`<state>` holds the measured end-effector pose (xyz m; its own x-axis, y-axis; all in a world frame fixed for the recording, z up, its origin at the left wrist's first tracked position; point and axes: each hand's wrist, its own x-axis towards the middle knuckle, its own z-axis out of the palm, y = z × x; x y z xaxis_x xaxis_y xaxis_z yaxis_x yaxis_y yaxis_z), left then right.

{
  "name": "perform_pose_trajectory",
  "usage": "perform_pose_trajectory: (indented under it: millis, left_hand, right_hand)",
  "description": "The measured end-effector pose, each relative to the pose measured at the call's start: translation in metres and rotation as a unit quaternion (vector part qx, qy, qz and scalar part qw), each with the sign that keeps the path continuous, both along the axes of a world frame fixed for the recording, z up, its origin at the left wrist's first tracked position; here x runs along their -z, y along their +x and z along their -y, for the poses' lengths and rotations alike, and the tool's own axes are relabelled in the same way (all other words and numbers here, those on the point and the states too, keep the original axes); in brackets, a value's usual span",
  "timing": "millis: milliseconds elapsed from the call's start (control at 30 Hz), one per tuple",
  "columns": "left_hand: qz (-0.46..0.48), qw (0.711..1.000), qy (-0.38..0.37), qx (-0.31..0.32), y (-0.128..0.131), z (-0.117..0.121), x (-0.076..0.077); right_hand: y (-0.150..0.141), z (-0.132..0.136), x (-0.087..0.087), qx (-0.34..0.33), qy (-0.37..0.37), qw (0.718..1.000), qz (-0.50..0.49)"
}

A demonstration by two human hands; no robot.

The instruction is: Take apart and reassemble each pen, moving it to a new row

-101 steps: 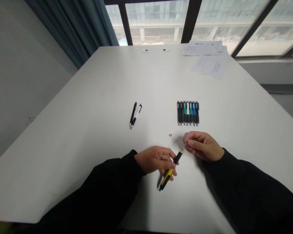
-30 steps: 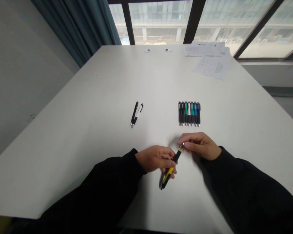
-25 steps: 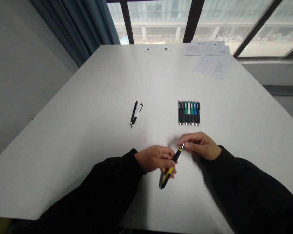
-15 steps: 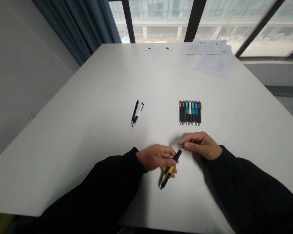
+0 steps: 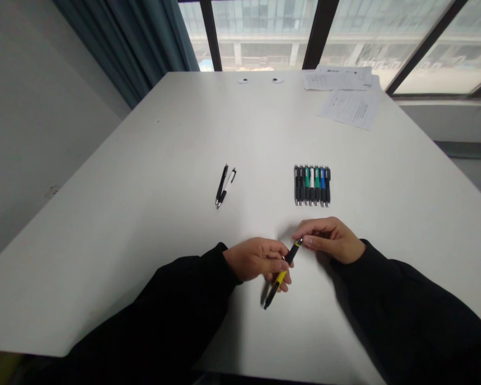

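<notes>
My left hand (image 5: pixel 258 259) grips the middle of a yellow and black pen (image 5: pixel 279 277), which slants from lower left to upper right above the white table (image 5: pixel 144 214). My right hand (image 5: pixel 332 238) pinches the pen's upper tip between thumb and fingers. Both hands are closed. Just beyond my right hand lies a neat row of several pens (image 5: pixel 311 185) in black, green, white and blue. Two more pens (image 5: pixel 223 185), one black and one white, lie together to the left of that row.
Printed paper sheets (image 5: pixel 347 92) lie at the far right of the table, near the window. Two small round caps (image 5: pixel 260 81) sit at the far edge. A dark curtain (image 5: pixel 132 43) hangs at the back left.
A small loose part that lay on the table beyond the pen 3.4 s ago is gone. My right hand has closed in on the pen's tip, which now shows less metal.
</notes>
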<state>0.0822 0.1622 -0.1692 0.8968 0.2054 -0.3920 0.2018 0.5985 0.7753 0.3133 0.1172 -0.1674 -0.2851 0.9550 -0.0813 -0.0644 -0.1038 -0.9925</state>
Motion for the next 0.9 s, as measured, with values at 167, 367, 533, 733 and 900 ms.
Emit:
perform_pose_trajectory:
  millis: [167,367,533,733,900]
  left_hand:
    - [0.000,1.000,0.006,0.003,-0.0001,0.0001,-0.0003]
    - [0.000,1.000,0.022,0.022,-0.0013,-0.0004,-0.0014]
    - [0.004,0.999,0.030,0.033,-0.0016,-0.0009,-0.0023]
    - [0.001,0.999,0.027,0.029,-0.0006,0.0003,-0.0032]
    - [-0.014,0.999,0.023,0.037,-0.0008,0.0002,-0.0022]
  right_hand:
    - [-0.0009,-0.0001,-0.0014,-0.021,0.027,0.999,0.016]
    - [0.0016,0.0004,-0.0016,-0.059,0.027,0.997,0.043]
    - [0.0023,0.0008,-0.0041,-0.073,0.028,0.995,0.063]
    - [0.0027,0.0020,-0.0033,-0.079,0.050,0.992,0.084]
    - [-0.0036,0.0005,-0.0065,-0.099,0.121,0.975,0.156]
